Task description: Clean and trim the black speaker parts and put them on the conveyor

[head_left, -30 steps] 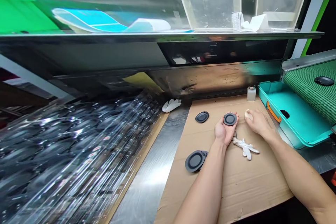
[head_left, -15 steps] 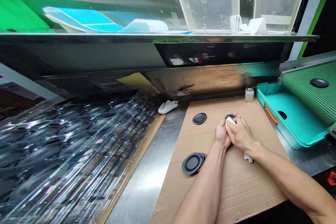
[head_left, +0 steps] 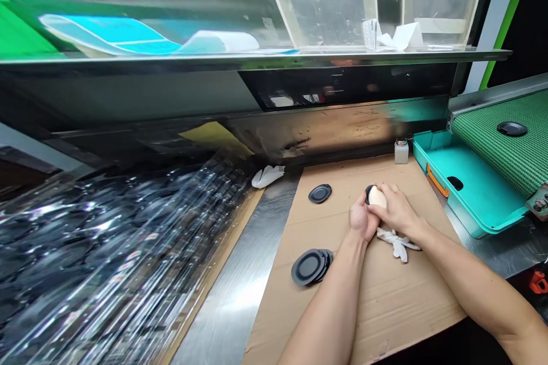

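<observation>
Above the cardboard sheet (head_left: 325, 319), my left hand (head_left: 361, 218) is closed on a round black disc (head_left: 369, 191), mostly hidden behind what my other hand holds. Gripped in my right hand (head_left: 397, 208) is a cream-coloured oval pad (head_left: 377, 198), laid over the disc's face. Under my right wrist lies a crumpled white cloth or glove (head_left: 398, 242). A single black disc-shaped part (head_left: 320, 193) rests to the left of my hands. Nearer my left forearm, several similar black parts lie in an overlapping stack (head_left: 309, 267).
Clear plastic trays of black parts (head_left: 128, 251) fill the left side. A small square bottle (head_left: 401, 151) stands at the back. To the right are a teal bin (head_left: 483, 194) and a green conveyor belt (head_left: 483, 125) carrying a black part (head_left: 512, 129). A metal shelf (head_left: 274, 61) spans the back.
My right hand has shifted slightly, and the cream pad now shows its broad face over the disc. More of the white cloth is visible. The whole view has shifted a little.
</observation>
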Demonstrator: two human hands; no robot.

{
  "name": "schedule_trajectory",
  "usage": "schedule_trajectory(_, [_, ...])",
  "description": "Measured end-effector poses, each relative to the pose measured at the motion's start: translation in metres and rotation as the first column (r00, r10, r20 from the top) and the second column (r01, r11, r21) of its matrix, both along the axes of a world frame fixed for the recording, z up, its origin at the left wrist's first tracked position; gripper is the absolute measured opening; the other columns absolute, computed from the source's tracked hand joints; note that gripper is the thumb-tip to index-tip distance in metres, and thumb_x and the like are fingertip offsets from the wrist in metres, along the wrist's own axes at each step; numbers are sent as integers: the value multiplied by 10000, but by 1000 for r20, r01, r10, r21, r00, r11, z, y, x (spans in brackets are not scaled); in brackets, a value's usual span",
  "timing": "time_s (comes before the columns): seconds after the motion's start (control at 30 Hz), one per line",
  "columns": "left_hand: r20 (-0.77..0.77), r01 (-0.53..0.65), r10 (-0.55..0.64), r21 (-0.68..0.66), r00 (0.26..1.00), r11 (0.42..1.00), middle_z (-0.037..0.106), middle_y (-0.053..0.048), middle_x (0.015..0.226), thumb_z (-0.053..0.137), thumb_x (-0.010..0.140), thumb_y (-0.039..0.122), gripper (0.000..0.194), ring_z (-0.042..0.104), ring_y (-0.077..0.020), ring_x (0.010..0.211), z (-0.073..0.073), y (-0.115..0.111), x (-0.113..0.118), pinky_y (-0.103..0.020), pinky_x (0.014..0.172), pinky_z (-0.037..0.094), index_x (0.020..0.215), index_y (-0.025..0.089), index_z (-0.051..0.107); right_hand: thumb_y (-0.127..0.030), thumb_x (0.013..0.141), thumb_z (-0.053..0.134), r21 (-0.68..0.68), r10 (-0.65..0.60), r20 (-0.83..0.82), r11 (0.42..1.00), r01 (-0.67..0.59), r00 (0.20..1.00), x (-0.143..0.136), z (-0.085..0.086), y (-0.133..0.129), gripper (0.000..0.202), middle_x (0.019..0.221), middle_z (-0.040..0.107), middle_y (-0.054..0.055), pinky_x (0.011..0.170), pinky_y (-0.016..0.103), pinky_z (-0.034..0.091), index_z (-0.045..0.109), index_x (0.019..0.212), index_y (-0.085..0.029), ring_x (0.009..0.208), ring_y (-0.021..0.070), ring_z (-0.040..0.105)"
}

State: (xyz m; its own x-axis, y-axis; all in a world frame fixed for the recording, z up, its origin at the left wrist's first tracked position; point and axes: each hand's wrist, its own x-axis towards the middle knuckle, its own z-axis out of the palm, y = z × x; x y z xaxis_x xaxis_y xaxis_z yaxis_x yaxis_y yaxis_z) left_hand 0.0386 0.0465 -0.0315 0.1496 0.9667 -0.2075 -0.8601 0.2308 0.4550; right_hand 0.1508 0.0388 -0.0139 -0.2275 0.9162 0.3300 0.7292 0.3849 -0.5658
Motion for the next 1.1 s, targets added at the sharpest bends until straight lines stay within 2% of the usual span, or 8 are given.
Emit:
schedule_trajectory(0.13, [-4,40,-40,21,999,999,729,-129,1139,385,1001,261,365,650,-221,1175,-4,-1,4,-360,1071,486,1114,104,694,-250,1010,409,102,-110,36,989,105,993,-12,1,3,285,1194,549,96,822,309,479,541,1259,-212,971,208,602])
schedule_trajectory(0.23, [0,27,-27,40,1000,999,735,-113,1127,369,1013,264,362,654,-202,1158,-7,1,3,-363,1055,500,1076,125,697,-276,1029,374,107,-213,109,974,202,971,-6,4,7,303,1209,538,101,720,310,474,532,1282,-222,861,212,616])
schedule_trajectory(0.33, [0,-2,2,42,1000,999,736,-112,1120,367,1018,265,355,665,-199,1132,-7,3,1,-366,1036,511,1025,133,697,-276,1028,397,68,-195,128,980,187,972,0,2,5,295,1191,549,103,730,312,482,541,1279,-221,858,213,621])
schedule_trajectory(0.5, [-2,-34,34,25,999,999,726,-134,1147,332,1029,290,408,666,-205,1142,-3,0,2,-340,1060,487,1016,112,699,-241,976,513,49,-42,-23,998,43,999,-15,-8,-6,301,1186,567,107,907,302,482,546,1269,-181,1060,213,595])
schedule_trajectory(0.63, [0,-52,52,24,999,998,726,-138,1141,320,1033,289,415,671,-199,1129,-2,-1,3,-333,1036,507,1095,107,688,-312,1024,430,57,-194,10,980,193,981,-24,-6,-3,291,1193,547,99,787,302,488,542,1272,-210,954,211,619])
schedule_trajectory(0.73, [-9,-81,81,3,997,997,718,-154,1155,324,1030,263,390,679,-209,1102,-2,2,-2,-361,978,546,1118,109,672,-320,1043,383,33,-291,66,957,289,955,-10,-3,6,297,1179,552,100,757,296,470,558,1255,-207,910,207,629])
schedule_trajectory(0.9, [-56,-47,43,-77,998,996,675,-202,1234,319,1026,309,404,686,-276,1094,1,2,-12,-397,828,598,1141,111,652,-238,1005,451,16,-326,83,945,325,942,29,-7,22,304,1225,573,129,877,291,454,581,1270,-164,1038,215,609])
schedule_trajectory(1.1, [88,37,-30,-82,996,996,668,-235,1208,326,992,286,431,680,-302,1110,12,-2,-16,-406,810,612,1224,73,620,-242,983,463,-32,-293,186,952,304,938,41,-6,24,236,1141,652,110,891,289,426,652,1108,-178,1057,222,603])
